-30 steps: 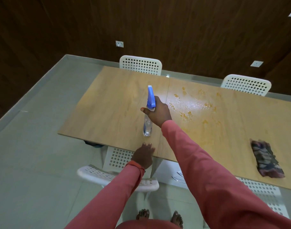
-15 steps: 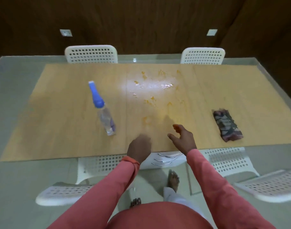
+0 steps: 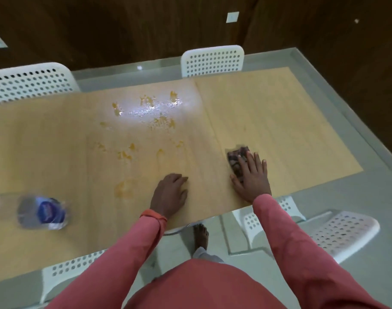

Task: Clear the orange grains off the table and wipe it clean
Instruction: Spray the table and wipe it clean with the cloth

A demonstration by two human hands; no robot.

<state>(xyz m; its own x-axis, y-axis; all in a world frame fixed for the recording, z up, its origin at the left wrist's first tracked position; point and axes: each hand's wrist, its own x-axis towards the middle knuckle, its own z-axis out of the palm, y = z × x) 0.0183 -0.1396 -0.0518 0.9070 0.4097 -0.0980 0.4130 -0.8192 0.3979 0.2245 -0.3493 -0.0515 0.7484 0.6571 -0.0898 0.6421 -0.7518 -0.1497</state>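
The person leans over the bench (image 3: 279, 121), both pink sleeves reaching forward. The right hand (image 3: 251, 177) lies flat on a dark patterned cloth (image 3: 236, 158), fingers straight and spread, pressing it against the wood; the far end of the cloth sticks out beyond the fingertips. The cloth sits on the right-hand panel of the bench, just past the seam that divides the surface, near the front edge.

The left hand (image 3: 170, 192) rests palm down on the bare wood near the front edge, fingers loosely bent, grasping nothing. An orange band (image 3: 153, 216) circles that wrist.

The orange grains (image 3: 161, 122) lie scattered in small clumps over the middle of the bench, beyond and to the left of the left hand. The farthest clumps sit in a wet, shiny patch (image 3: 150, 109) that catches the light, and a fainter orange smear (image 3: 124, 187) lies nearer, to the left of the left hand. The cloth is well apart from the clumps.

At the left edge of view a clear spray bottle (image 3: 43, 211) with a blue label is badly blurred, so I cannot tell how it stands.

White perforated chairs (image 3: 212, 61) stand along the far side and the near side. One bare foot (image 3: 201, 236) shows on the floor below the bench edge.
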